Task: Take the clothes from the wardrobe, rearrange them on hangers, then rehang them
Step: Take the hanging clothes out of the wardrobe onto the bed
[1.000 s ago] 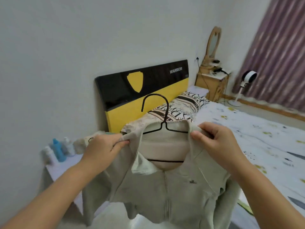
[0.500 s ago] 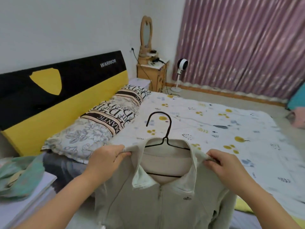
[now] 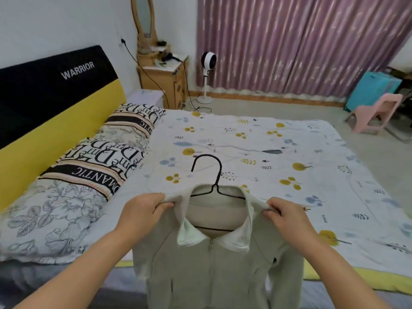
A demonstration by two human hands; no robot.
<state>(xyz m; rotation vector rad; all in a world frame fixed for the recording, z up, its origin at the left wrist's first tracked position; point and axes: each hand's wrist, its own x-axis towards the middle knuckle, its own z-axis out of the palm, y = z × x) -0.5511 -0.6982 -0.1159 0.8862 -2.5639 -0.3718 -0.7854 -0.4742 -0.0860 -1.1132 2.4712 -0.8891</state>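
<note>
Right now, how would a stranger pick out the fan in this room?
Find the purple curtain on the far wall. At its left edge, beside the wooden nightstand, stands the white round-headed pedestal fan, the only thing on a thin pole.

We read "WARRIOR" in white capitals on the black part of the headboard [image 3: 51, 90], plain and clear. On the pillow [image 3: 104, 161] we see large black serif lettering, upside down from where we stand; on its dark band we make out "MANTIC", with the start of the word hidden by a fold. The bigger letters above it look like repeated "D" and "m" shapes, but we cannot read a whole word there. The small marks on the bedsheet [image 3: 289, 152] are too tiny to read.
</note>
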